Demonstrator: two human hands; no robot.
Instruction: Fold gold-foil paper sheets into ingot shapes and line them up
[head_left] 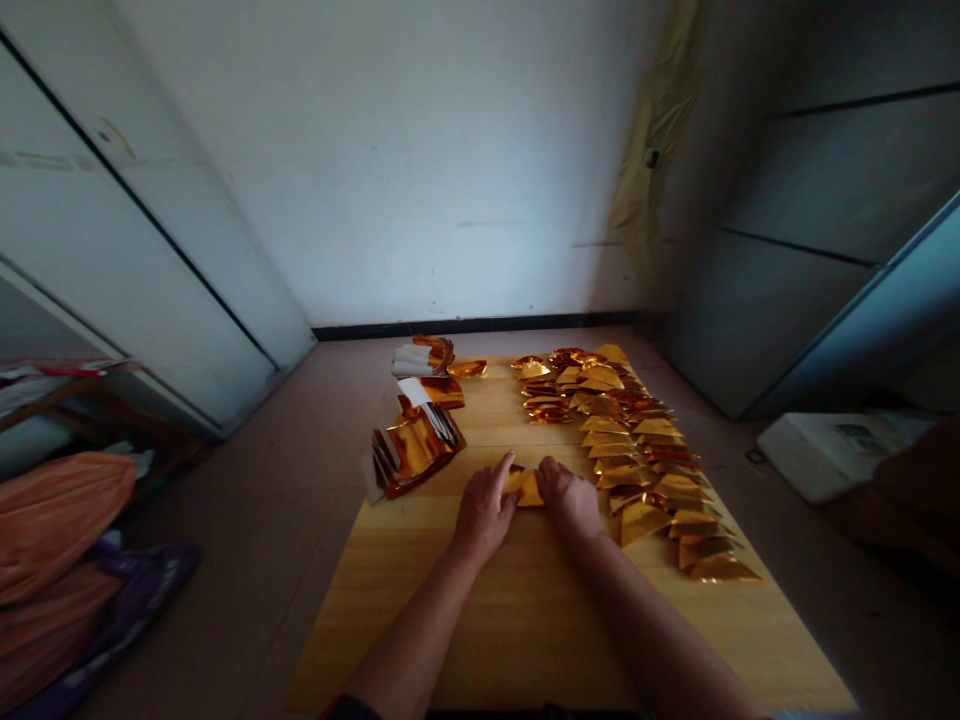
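Near the middle of the wooden table (pixel 480 610), a small piece of gold foil paper (pixel 527 488) lies between my two hands, partly folded. My left hand (pixel 485 505) grips its left end, thumb and fingers pressed on it. At the other end, my right hand (pixel 568 497) has its fingers curled over the paper. To the left lies a fanned stack of gold foil sheets (pixel 412 450) with white edges. On the right, folded gold foil pieces (pixel 645 460) overlap in long rows, the closest ones just beside my right hand.
Behind the fanned stack is another bundle of foil sheets (pixel 424 357), with a loose folded piece (pixel 469 369) beside it. A white wall (pixel 450 180) stands beyond the table. A white box (pixel 810 455) sits on the floor at right, and orange cloth (pixel 67 520) hangs at left.
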